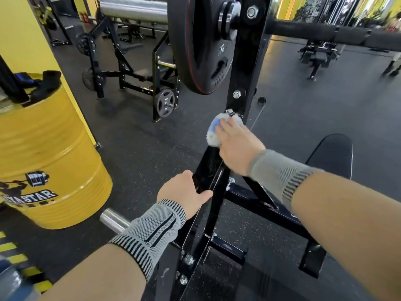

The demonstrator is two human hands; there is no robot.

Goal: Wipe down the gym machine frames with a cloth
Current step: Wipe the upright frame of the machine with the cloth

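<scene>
Black steel fills the middle of your view: the machine frame (217,187) rises from bolted floor rails up a slanted post to a weight plate (195,44) marked 10KG, hung on a peg beside the upright. Your right hand (235,146) lies on that post just below a bolt, palm down, pressing a white and blue cloth (213,132) against the metal; the cloth bunches out past your fingers on the left side, and I cannot tell whether your fingertips curl around it or lie flat on it. Your left hand (183,193) sits lower on the same post, fingers wrapped over its left edge and thumb laid across the front face, clamped on the frame. Both wrists wear grey knit wrist sleeves (152,233) with dark ribbed bands. Behind your right forearm a black padded seat (332,153) stands on the dark rubber floor (141,144). A chrome bar end (112,220) pokes out just left of your left wrist. To the left stands a yellow drum (50,159) printed with a barbell logo, with dark gloves lying on its top. Farther back another black rack (130,68) carries a small plate near its foot, and a foam-padded bar (325,32) runs off to the right from the upright.
</scene>
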